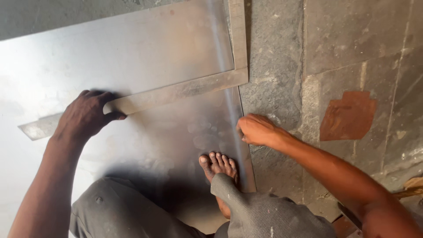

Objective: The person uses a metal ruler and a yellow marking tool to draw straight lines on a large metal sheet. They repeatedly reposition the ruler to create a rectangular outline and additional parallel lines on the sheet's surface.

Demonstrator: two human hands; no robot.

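A large shiny metal sheet [132, 53] lies flat on a stone floor. On it rests a steel L-shaped square [189, 88], one arm running across the sheet, the other along its right edge. My left hand [86, 115] presses down on the long arm of the square. My right hand [255, 130] is at the sheet's right edge, fingers pinched together; whatever they hold is too small to make out. My bare foot [218, 165] stands on the sheet just below the right hand.
Rough grey stone floor [282, 66] lies to the right of the sheet, with a reddish-brown patch [348, 115]. My knees in grey trousers [132, 211] fill the bottom. Wooden and dark bits show at the bottom right corner [412, 187].
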